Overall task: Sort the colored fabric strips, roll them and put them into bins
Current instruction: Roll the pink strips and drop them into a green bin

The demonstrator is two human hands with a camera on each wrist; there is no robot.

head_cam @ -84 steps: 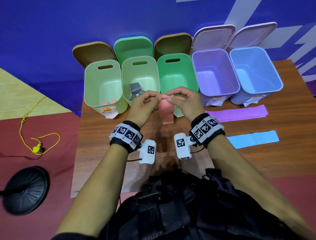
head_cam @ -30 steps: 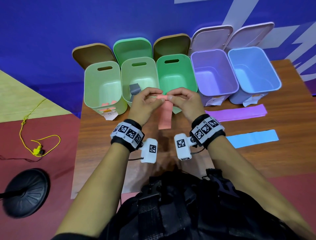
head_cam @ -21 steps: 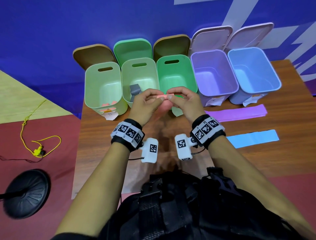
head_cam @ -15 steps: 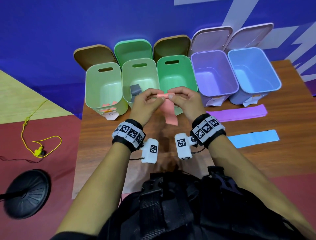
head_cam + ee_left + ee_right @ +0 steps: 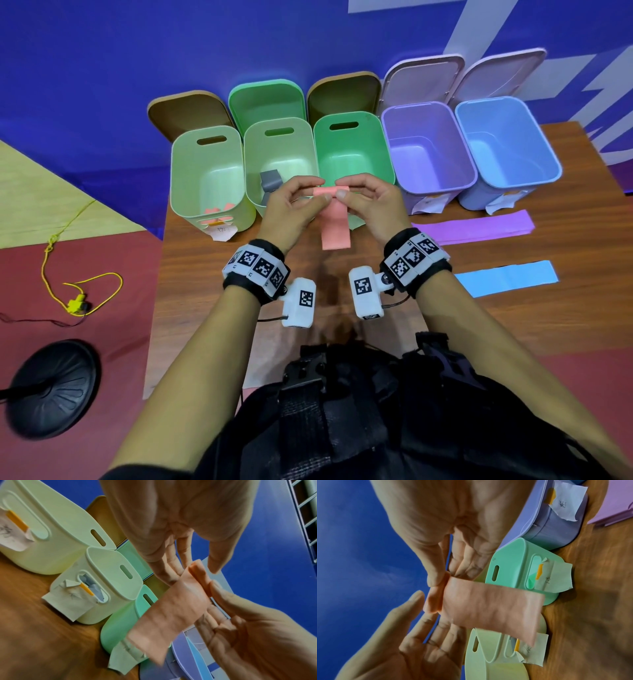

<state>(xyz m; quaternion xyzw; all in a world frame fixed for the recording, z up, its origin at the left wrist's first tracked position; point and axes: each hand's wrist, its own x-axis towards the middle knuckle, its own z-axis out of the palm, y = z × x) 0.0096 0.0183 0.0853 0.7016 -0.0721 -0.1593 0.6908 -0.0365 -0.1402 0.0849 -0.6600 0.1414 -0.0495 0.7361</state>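
Note:
Both hands hold a pink fabric strip [image 5: 335, 226] in the air in front of the middle green bin [image 5: 352, 154]. Its top end is wound into a small roll [image 5: 331, 191]. My left hand [image 5: 320, 192] pinches the roll's left end and my right hand [image 5: 342, 188] pinches its right end. The loose tail hangs down over the table. In the left wrist view the pink strip [image 5: 171, 608] runs across the fingers [image 5: 171, 563]. In the right wrist view my thumb [image 5: 435, 578] presses on the roll [image 5: 434, 600].
Five open bins line the table's [image 5: 212, 308] back edge: two light green [image 5: 205, 178] [image 5: 279, 154], one green, one purple [image 5: 428, 150], one blue [image 5: 507, 144]. A grey strip [image 5: 270, 181] lies in the second. A purple strip [image 5: 472, 229] and a blue strip [image 5: 507, 281] lie flat at right.
Both hands stay in the same spot while the fingers keep turning the roll. The hanging tail flipped up, swung right, and now hangs straight and slightly shorter.

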